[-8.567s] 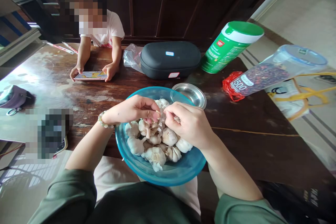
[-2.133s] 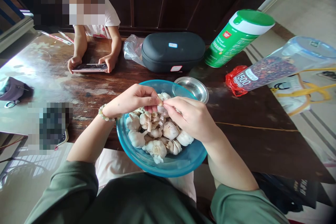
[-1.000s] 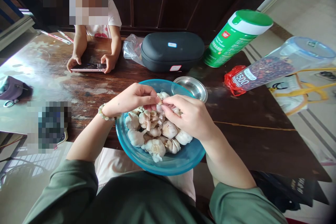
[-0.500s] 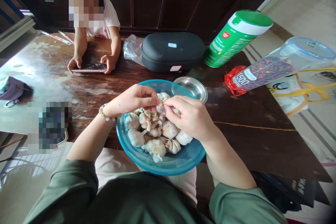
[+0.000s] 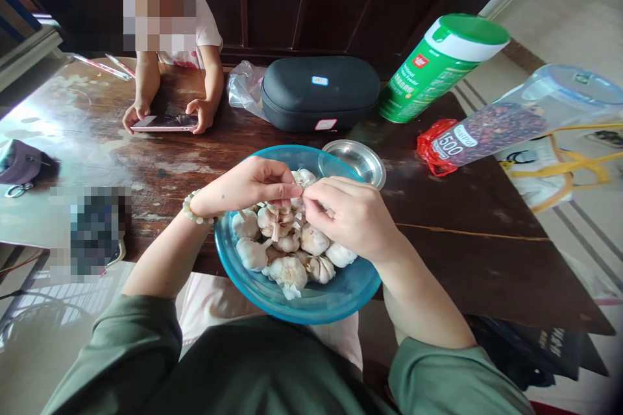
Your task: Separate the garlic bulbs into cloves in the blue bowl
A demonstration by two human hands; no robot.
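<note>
A blue see-through bowl [image 5: 233,292] rests at the table's edge, partly over my lap, with several white garlic bulbs [image 5: 289,272] in it. Above the bulbs, my left hand [image 5: 260,183], with a beaded bracelet on its wrist, pinches a garlic clove between thumb and fingers. My right hand [image 5: 353,214] meets it from the other side, its thumb and forefinger closed on the same clove. The fingertips hide most of the clove. Loose papery skin lies among the bulbs. Behind the bowl stands a shallow metal dish [image 5: 357,162], its left part seen through the bowl's rim.
Across the wooden table [image 5: 462,272], another person's hands [image 5: 199,113] hold a phone [image 5: 163,122]. A black zip case [image 5: 318,94], a plastic bag [image 5: 243,87], a green canister [image 5: 438,71] and a tall clear container [image 5: 506,123] stand along the back and right. A blurred-out object [image 5: 95,233] lies left.
Both hands stay over the bowl, fingertips shifting slightly closer together; the clove showing at the left fingertips is now mostly covered. The view has tilted very slightly.
</note>
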